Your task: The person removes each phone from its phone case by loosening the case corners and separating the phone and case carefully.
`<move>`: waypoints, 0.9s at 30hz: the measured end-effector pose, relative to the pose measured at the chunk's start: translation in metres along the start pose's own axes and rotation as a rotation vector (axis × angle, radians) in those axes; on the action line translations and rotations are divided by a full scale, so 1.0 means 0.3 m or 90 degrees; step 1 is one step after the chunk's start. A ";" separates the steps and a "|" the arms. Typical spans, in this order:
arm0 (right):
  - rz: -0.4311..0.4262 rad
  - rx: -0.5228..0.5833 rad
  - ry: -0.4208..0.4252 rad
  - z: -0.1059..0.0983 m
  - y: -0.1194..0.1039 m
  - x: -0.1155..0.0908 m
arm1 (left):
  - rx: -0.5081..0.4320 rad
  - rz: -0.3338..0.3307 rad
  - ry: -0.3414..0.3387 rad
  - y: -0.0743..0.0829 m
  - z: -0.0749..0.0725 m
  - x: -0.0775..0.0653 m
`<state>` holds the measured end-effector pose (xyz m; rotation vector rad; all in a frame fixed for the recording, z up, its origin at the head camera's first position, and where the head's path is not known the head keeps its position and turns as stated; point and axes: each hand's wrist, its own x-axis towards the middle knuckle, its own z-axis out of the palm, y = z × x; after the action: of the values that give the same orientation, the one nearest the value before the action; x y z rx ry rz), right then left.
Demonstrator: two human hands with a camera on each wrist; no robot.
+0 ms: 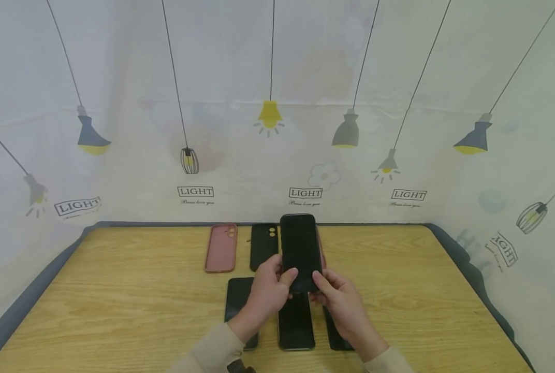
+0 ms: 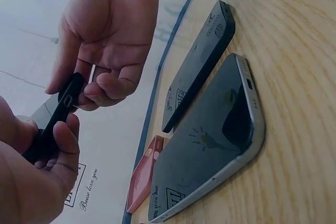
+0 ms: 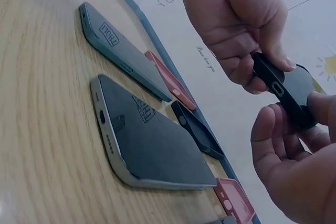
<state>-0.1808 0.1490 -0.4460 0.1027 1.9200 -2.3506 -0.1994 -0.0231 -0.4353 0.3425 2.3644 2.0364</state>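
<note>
Both hands hold a dark phone (image 1: pixel 300 248) in a black case up over the table, screen toward the head camera. My left hand (image 1: pixel 269 290) grips its lower left side, thumb on the front and fingers behind. My right hand (image 1: pixel 345 305) grips the lower right corner the same way. In the right wrist view, the case's bottom edge (image 3: pixel 283 95) shows a port opening. Beneath the hands, a middle phone (image 1: pixel 296 326) lies face up, flanked by a left phone (image 1: pixel 236 295) and a right phone (image 1: pixel 337 331), both partly covered by my hands.
Along the table's (image 1: pixel 119 290) back edge lie a pink case (image 1: pixel 220 248) and a black case (image 1: pixel 263 243). Another pink case (image 3: pixel 235 199) is mostly behind the held phone in the head view. A printed cloth wall (image 1: pixel 240 155) rises behind the table.
</note>
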 end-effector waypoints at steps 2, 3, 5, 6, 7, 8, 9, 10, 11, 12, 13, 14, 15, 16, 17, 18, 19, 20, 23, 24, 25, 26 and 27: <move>-0.004 0.017 0.021 0.007 0.004 -0.002 | 0.001 0.004 0.000 -0.001 0.000 -0.001; -0.006 0.025 0.033 0.010 0.006 -0.002 | 0.002 0.007 0.000 -0.001 0.001 -0.002; -0.006 0.036 0.050 0.013 0.009 -0.003 | 0.003 0.012 -0.001 -0.003 0.001 -0.005; -0.005 0.041 0.058 0.014 0.010 -0.004 | 0.003 0.009 0.000 -0.003 0.002 -0.005; -0.004 0.044 0.064 0.015 0.010 -0.005 | 0.002 0.010 0.000 -0.003 0.002 -0.006; -0.003 0.047 0.070 0.016 0.011 -0.005 | 0.001 0.008 0.002 -0.002 0.003 -0.007; -0.002 0.050 0.073 0.015 0.011 -0.006 | 0.001 0.006 0.003 -0.002 0.004 -0.007; -0.002 0.052 0.075 0.015 0.011 -0.006 | -0.001 0.003 0.005 -0.002 0.004 -0.007; -0.002 0.056 0.077 0.014 0.011 -0.007 | -0.002 0.001 0.007 -0.002 0.006 -0.007; -0.002 0.059 0.078 0.014 0.011 -0.006 | -0.004 -0.002 0.009 -0.003 0.007 -0.006; -0.002 0.064 0.077 0.013 0.011 -0.007 | -0.005 -0.004 0.010 -0.004 0.008 -0.005; -0.001 0.069 0.076 0.012 0.010 -0.006 | -0.006 -0.006 0.012 -0.004 0.009 -0.004; 0.002 0.075 0.074 0.010 0.010 -0.006 | -0.007 -0.008 0.013 -0.005 0.011 -0.002; 0.005 0.081 0.072 0.009 0.010 -0.006 | -0.009 -0.009 0.015 -0.006 0.012 -0.001; 0.005 0.086 0.067 0.007 0.010 -0.006 | -0.010 -0.009 0.015 -0.008 0.012 0.000; 0.008 0.094 0.061 0.005 0.010 -0.006 | -0.012 -0.011 0.015 -0.008 0.013 0.001; 0.010 0.104 0.055 0.004 0.010 -0.006 | -0.015 -0.011 0.015 -0.007 0.013 0.002; 0.011 0.113 0.048 0.003 0.010 -0.005 | -0.018 -0.011 0.014 -0.006 0.012 0.002; 0.011 0.142 0.020 -0.001 0.013 -0.005 | -0.025 -0.010 0.007 -0.005 0.008 0.003; 0.011 0.153 0.012 -0.002 0.014 -0.005 | -0.027 -0.010 0.004 -0.004 0.007 0.004; 0.011 0.161 0.003 -0.004 0.016 -0.004 | -0.028 -0.009 0.002 -0.003 0.006 0.005; 0.010 0.168 -0.005 -0.005 0.018 -0.004 | -0.029 -0.008 0.000 -0.002 0.004 0.005; 0.009 0.173 -0.013 -0.008 0.020 -0.004 | -0.029 -0.009 -0.002 -0.003 0.004 0.006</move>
<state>-0.1789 0.1502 -0.4522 0.1133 1.5745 -2.5778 -0.2011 -0.0218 -0.4360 0.3272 2.3077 2.0784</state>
